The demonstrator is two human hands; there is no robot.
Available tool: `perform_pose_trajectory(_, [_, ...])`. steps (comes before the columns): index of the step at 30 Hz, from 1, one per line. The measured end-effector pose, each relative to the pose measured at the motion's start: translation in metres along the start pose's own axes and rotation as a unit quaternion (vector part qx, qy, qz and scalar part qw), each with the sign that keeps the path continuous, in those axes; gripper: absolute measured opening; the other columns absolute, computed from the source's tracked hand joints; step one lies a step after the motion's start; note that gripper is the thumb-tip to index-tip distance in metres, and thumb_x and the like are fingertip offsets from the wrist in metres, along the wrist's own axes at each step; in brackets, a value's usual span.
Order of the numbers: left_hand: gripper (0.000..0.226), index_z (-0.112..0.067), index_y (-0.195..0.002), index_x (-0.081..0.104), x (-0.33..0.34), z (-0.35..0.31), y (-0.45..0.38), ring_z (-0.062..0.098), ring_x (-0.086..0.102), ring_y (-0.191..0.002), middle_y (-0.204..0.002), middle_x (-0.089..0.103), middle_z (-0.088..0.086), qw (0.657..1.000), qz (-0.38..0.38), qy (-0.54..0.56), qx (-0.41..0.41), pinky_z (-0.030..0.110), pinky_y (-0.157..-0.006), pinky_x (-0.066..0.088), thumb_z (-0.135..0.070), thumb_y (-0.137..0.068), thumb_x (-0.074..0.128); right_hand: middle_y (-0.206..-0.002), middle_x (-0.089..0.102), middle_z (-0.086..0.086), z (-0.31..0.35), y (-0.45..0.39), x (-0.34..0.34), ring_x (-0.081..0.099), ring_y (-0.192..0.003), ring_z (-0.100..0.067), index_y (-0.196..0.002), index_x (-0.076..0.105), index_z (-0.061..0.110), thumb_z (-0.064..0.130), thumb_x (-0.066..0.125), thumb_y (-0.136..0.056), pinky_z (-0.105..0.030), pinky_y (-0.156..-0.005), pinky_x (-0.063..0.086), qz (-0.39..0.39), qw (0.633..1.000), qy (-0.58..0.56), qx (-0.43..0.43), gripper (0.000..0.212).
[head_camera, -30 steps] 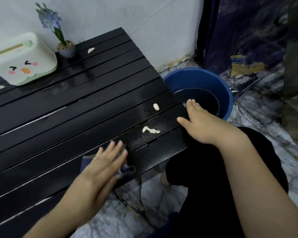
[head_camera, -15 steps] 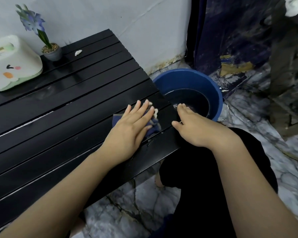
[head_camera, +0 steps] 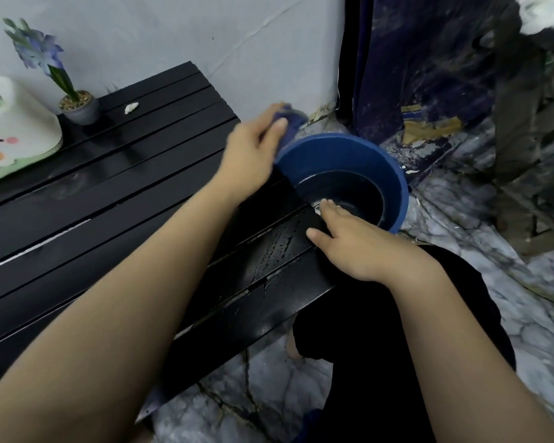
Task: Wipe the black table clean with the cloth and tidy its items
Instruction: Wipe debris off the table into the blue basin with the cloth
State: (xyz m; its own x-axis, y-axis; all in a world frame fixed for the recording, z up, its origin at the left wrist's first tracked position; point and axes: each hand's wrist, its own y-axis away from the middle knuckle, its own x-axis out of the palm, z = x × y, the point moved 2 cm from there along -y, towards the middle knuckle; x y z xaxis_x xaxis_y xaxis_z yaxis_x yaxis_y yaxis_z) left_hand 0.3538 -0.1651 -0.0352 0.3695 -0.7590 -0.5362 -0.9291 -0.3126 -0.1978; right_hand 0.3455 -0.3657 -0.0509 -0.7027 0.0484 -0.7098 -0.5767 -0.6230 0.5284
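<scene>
My left hand [head_camera: 250, 151] grips the blue cloth [head_camera: 290, 123] in curled fingers at the far right desk [head_camera: 109, 199] edge above the round blue plastic basin [head_camera: 394, 174], probably for rinsing, while my right hand [head_camera: 349, 244] rests open, steadying the corner.

Both forearms are bare to the frame edge, with no sleeves, watch or jewellery showing. The hands, left hand [head_camera: 248, 155] and right hand [head_camera: 352, 247], wear no gloves. Black clothing [head_camera: 381, 330] covers the lap and bent knee just beside the worktop [head_camera: 93, 225] corner.
</scene>
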Motion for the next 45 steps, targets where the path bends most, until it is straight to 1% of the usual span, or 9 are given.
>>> perform_pose_trajectory(5, [0.04,-0.01,-0.139,0.054,-0.074,0.059,0.045,0.021,0.031,-0.147,-0.152,0.043,0.007,0.975,-0.102,-0.178,-0.09,0.042,-0.124,0.015,-0.021,-0.103,0.043,-0.167,-0.011,-0.003,0.005,-0.004,0.005,-0.007,-0.153,-0.014,-0.158,-0.009,0.014,0.044,0.033,-0.106,-0.037,-0.125,0.004,0.008,1.0,-0.006,-0.005,0.074])
perform_pose_trajectory(9, [0.042,-0.009,-0.144,0.046,-0.079,0.088,0.076,0.03,0.026,-0.149,-0.157,0.034,0.017,0.951,-0.076,-0.259,-0.148,0.042,-0.124,0.01,-0.02,-0.104,0.039,-0.167,-0.01,-0.003,0.006,-0.003,0.005,-0.006,-0.153,-0.013,-0.158,-0.008,0.012,0.043,0.032,-0.106,-0.034,-0.124,0.003,0.009,1.0,0.0,-0.003,0.073])
perform_pose_trajectory(12, [0.043,-0.011,-0.145,0.047,-0.058,0.07,0.084,0.029,0.03,-0.147,-0.157,0.036,0.014,0.959,-0.066,-0.253,-0.112,0.039,-0.124,0.012,-0.023,-0.104,0.042,-0.167,-0.009,-0.001,0.006,-0.002,0.004,-0.005,-0.153,-0.012,-0.158,-0.009,0.013,0.043,0.032,-0.107,-0.033,-0.124,0.003,0.012,1.0,-0.002,-0.002,0.072])
perform_pose_trajectory(17, [0.045,-0.014,-0.147,0.044,-0.023,0.032,0.118,0.022,0.03,-0.147,-0.157,0.036,0.009,0.967,0.027,-0.255,-0.003,0.04,-0.124,0.016,-0.026,-0.104,0.044,-0.167,-0.006,-0.002,0.006,-0.004,0.004,-0.003,-0.154,-0.014,-0.159,-0.006,0.012,0.043,0.035,-0.106,-0.035,-0.125,0.005,0.01,1.0,-0.009,-0.002,0.074])
perform_pose_trajectory(22, [0.044,-0.014,-0.146,0.047,-0.025,0.018,0.152,0.017,0.03,-0.147,-0.155,0.04,0.005,0.979,0.113,-0.165,0.038,0.041,-0.124,0.018,-0.022,-0.102,0.048,-0.167,-0.008,0.001,0.011,0.01,0.013,-0.003,-0.153,-0.013,-0.159,-0.008,0.018,0.055,0.045,-0.099,-0.038,-0.124,0.007,-0.058,0.997,-0.048,-0.027,0.088])
perform_pose_trajectory(29, [0.042,-0.013,-0.141,0.052,-0.095,0.017,0.245,0.013,0.032,-0.146,-0.154,0.041,0.002,0.992,-0.052,-0.094,-0.061,0.039,-0.124,0.02,-0.02,-0.1,0.047,-0.165,-0.018,0.008,0.002,0.058,0.048,-0.011,-0.151,-0.006,-0.158,-0.013,0.023,0.071,0.059,-0.082,-0.031,-0.122,0.005,-0.138,0.986,-0.067,-0.07,0.114])
perform_pose_trajectory(35, [0.051,-0.017,-0.148,0.042,-0.09,0.019,0.299,0.019,0.021,-0.151,-0.161,0.03,-0.003,0.972,0.099,-0.21,0.03,0.044,-0.123,0.016,-0.033,-0.099,0.043,-0.166,-0.011,0.013,-0.008,0.061,0.05,-0.005,-0.15,-0.002,-0.158,-0.01,0.027,0.074,0.064,-0.071,-0.035,-0.124,0.01,-0.109,0.984,-0.128,-0.062,0.125])
perform_pose_trajectory(41, [0.052,-0.02,-0.151,0.037,-0.045,0.008,0.237,0.016,0.017,-0.152,-0.162,0.027,-0.001,0.957,0.157,-0.222,0.095,0.036,-0.125,0.011,-0.037,-0.103,0.037,-0.168,-0.006,0.007,-0.01,0.057,0.047,-0.003,-0.152,-0.005,-0.159,-0.007,0.023,0.069,0.069,-0.075,-0.035,-0.124,0.011,-0.108,0.985,-0.113,-0.067,0.123])
perform_pose_trajectory(45, [0.05,-0.017,-0.151,0.038,-0.003,0.004,0.172,0.024,0.019,-0.151,-0.161,0.029,0.005,0.954,0.17,-0.213,0.122,0.037,-0.125,0.009,-0.033,-0.103,0.042,-0.168,-0.001,0.007,-0.013,0.052,0.05,0.0,-0.152,-0.004,-0.159,-0.004,0.025,0.074,0.069,-0.07,-0.039,-0.125,0.016,-0.124,0.982,-0.124,-0.072,0.125])
